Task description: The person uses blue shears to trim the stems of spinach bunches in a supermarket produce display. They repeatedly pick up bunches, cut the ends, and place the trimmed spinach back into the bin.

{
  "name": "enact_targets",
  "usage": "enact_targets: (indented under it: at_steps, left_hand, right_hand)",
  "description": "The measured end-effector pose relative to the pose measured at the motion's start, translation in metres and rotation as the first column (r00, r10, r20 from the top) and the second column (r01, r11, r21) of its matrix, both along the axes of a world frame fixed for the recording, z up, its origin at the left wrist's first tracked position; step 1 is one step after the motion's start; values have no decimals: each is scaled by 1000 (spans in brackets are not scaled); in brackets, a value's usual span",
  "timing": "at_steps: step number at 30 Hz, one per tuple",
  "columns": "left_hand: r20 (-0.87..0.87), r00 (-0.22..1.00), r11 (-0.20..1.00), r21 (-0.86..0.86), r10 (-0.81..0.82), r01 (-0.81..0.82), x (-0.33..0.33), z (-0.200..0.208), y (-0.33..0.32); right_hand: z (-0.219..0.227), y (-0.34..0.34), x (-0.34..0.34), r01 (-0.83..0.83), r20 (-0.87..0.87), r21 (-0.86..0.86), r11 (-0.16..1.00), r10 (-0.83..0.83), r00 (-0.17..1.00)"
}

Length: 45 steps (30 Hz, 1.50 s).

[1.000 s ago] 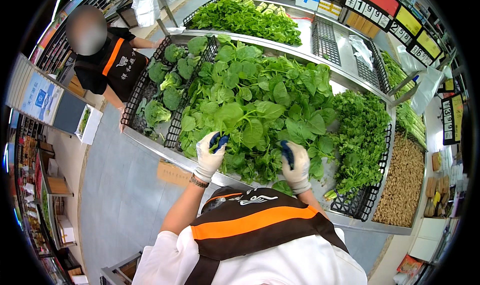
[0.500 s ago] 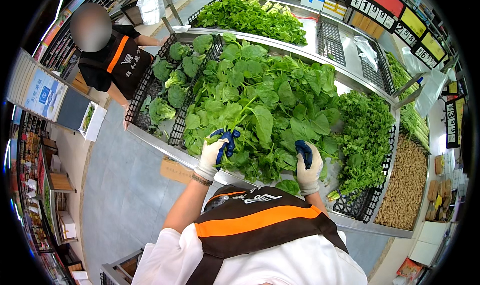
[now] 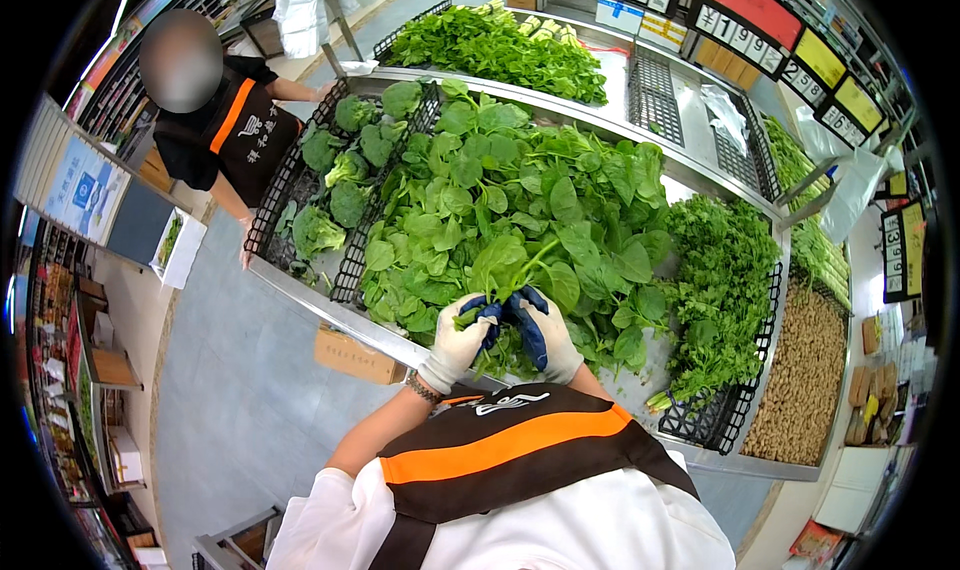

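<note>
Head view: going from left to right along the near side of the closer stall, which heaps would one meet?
Broccoli → broad-leaved greens → finely cut leafy greens → small brown goods.

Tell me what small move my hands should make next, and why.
Perhaps steady the leafy sprig with the left hand and pinch its stem with the right hand: both gloved hands meet at its lower end, and its leaves point away from them toward the heap of leafy greens.

White shirt, orange-banded dark-brown apron
</note>
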<state>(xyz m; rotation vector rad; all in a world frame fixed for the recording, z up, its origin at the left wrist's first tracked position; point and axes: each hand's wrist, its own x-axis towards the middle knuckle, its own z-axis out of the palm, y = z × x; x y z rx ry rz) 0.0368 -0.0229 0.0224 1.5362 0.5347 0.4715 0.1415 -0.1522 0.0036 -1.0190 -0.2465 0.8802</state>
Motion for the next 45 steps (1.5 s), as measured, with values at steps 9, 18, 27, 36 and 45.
enact_targets:
  at_steps: [9,18,27,36,45]
  left_hand:
    - [-232,954,978,42,-190,205,-2,-10,-17]
    - [-232,938,966,-50,-258,254,-5,-19,-6]
    - [-155,980,876,-446,126,-183,-43,-90,49]
    - [-194,972,777,-588,133,-224,-68,-141,35]
    - [-6,1000,768,-641,-18,10,-93,-176,56]
  right_hand:
    - [-34,-28,-8,145,158,-238,960,-109,981]
    - [-36,-58,122,462,495,-405,790,-235,836]
    - [-136,-101,60,450,397,-362,816,-302,867]
    - [-128,-43,-43,196,451,-802,564,357,818]
    - [-40,-6,-2,355,637,-710,608,770,-46]
